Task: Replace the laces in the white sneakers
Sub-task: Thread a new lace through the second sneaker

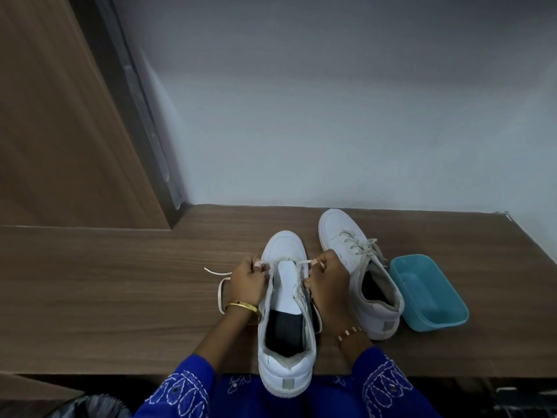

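Sneaker (286,327) heel past table edge (120,371)

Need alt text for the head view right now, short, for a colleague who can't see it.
Both hands, left hand and right hand, pinch a white lace at the front eyelets of the near sneaker on a wooden table. A second, laced sneaker and a blue tub sit to the right.

1. The near white sneaker (286,336) stands upright on its sole, toe away, heel over the table's front edge, tongue bare.
2. Its cream lace (221,289) crosses only the lowest eyelets, its left end looping loose.
3. The far white sneaker (358,267) stands to the right, fully laced.
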`<state>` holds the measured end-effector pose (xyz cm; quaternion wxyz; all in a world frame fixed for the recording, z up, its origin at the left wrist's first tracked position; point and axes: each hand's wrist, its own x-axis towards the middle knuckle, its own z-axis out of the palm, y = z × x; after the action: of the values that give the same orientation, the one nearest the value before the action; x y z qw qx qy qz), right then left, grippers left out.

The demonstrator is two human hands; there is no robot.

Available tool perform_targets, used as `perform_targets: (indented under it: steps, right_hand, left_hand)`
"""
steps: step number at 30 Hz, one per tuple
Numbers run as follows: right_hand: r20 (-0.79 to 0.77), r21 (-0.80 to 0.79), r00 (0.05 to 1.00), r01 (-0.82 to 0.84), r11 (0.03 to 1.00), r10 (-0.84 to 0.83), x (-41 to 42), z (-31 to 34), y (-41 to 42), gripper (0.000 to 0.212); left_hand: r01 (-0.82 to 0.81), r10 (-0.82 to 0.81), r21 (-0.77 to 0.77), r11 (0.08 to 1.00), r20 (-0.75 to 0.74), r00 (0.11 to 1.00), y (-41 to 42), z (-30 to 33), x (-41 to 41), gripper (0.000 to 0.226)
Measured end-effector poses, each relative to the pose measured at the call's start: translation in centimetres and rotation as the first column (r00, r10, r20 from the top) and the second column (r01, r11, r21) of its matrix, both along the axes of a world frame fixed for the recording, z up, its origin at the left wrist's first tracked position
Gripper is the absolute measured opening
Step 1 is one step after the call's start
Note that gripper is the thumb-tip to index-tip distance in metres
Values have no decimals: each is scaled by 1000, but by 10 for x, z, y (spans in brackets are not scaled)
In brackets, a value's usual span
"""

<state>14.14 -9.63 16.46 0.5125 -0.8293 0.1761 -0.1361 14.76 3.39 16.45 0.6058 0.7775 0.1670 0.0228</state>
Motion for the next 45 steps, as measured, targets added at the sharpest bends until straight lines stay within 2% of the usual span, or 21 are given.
perform_targets:
  steps: [4,7,9,11,14,15,20,22,25,29,32,34,35,37,39,42,45]
  right_hand:
    - [3,38,1000,-6,999,6,0,2,1,32]
    - [57,-68,991,-116,991,120,0,9,-2,23]
    - [78,-157,969,-221,962,236,-4,13,-3,11]
    - [25,-232,934,-342,911,357,-10,13,-4,6]
    - [8,-345,897,-413,843,443,-14,8,-6,11]
    - [38,-349,893,-408,844,448,-14,6,-8,12]
    - [158,-202,909,-353,914,386,-11,6,-14,14]
    - [131,-33,939,-317,948,319,-10,9,-17,20]
    - [50,227,956,-292,929,288,-8,13,-23,28]
    - [32,231,952,-303,925,304,-8,23,-28,20]
    - [24,248,945,-322,914,327,-13,29,-32,13]
    - [-48,297,936,-320,900,349,-16,31,-34,22]
    - [-108,271,924,-328,905,368,-15,31,-36,30]
    - [-255,80,888,-374,924,382,-12,29,-38,37]
    - [-315,-105,886,-388,916,340,-8,24,-37,28]
    - [-222,-213,940,-306,928,260,-2,18,-28,16]
    - [-164,-151,945,-309,939,284,2,15,-17,12]
  left_hand:
    - [-9,8,-38,999,-33,999,-1,2,1,30]
    - [38,-43,-63,997,-81,996,3,4,5,25]
    - [111,-109,15,994,-92,990,4,7,8,21]
    - [165,-159,96,982,-64,985,3,12,10,19]
    - [267,-267,223,938,-29,963,1,17,13,6]
    - [309,-311,271,912,-38,950,1,17,14,11]
    - [386,-402,459,800,-67,913,-2,16,14,25]
    - [391,-405,503,771,-86,910,-6,15,14,29]
    - [392,-396,552,736,-118,911,-14,12,12,34]
    - [351,-369,632,691,-108,923,-21,8,7,37]
    - [346,-362,596,725,-97,927,-21,7,8,35]
    - [344,-362,569,747,-87,928,-19,7,8,34]
    - [342,-362,556,758,-78,929,-18,7,7,32]
    - [328,-360,537,777,-48,932,-15,6,5,29]
    - [305,-357,536,787,-8,934,-14,6,4,23]
    - [294,-360,553,780,12,933,-13,9,3,19]
    - [335,-385,572,749,-36,922,-10,10,5,19]
